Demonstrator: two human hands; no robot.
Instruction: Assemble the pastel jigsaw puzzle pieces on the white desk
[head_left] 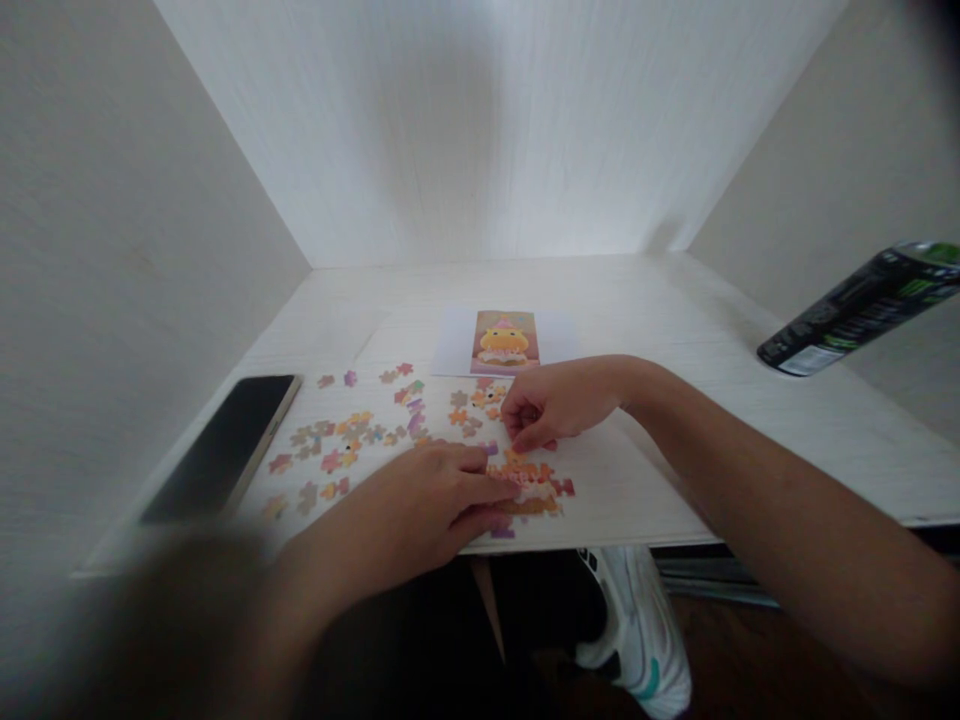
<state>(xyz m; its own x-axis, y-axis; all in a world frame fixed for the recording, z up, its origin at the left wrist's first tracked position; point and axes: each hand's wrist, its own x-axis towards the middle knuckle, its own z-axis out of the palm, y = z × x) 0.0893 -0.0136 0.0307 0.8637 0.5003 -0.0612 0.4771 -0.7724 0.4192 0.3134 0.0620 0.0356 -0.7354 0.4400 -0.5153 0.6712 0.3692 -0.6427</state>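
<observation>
A small joined cluster of jigsaw pieces (538, 490) in orange and pink lies near the desk's front edge. My left hand (435, 495) rests on its left side, fingers pressed together and stretched toward it. My right hand (551, 400) hovers just above the cluster's far edge, fingers curled in a pinch; what they hold is hidden. Several loose jigsaw pieces (341, 440) are scattered to the left. A reference picture (505, 342) of a yellow cartoon figure lies flat behind the pieces.
A dark phone (225, 445) lies face up at the desk's left. A black and green can (862, 305) stands at the right. White walls close in the white desk (675, 300) on three sides. A white shoe (637, 630) shows below.
</observation>
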